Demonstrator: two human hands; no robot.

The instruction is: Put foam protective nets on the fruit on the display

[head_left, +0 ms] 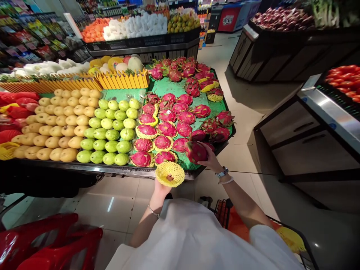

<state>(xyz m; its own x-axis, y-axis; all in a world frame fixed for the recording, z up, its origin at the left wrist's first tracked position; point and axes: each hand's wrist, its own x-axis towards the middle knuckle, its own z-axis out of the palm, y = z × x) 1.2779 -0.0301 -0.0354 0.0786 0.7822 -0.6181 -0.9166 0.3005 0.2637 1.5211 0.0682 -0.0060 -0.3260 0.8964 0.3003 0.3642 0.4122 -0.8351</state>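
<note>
My right hand [209,159] is closed round a dragon fruit [196,152], at the front right of the fruit stand. In my left hand [163,189] sits a yellow foam net [170,173], its mouth spread wide and facing up, just off the stand's front edge. Part of the fingers shows through the hole in its middle. Rows of dragon fruits [185,129] lie on the green mat beyond both hands, several of them wrapped in similar yellow nets. The net in my left hand has no fruit in it.
Green guavas or pears [111,135] and tan pears [60,131] fill the stand's left side. A low yellow fence [123,80] runs behind them. Red plastic stools [56,240] stand at lower left. A shopping cart [298,232] is close on my right, before a tomato counter [306,123].
</note>
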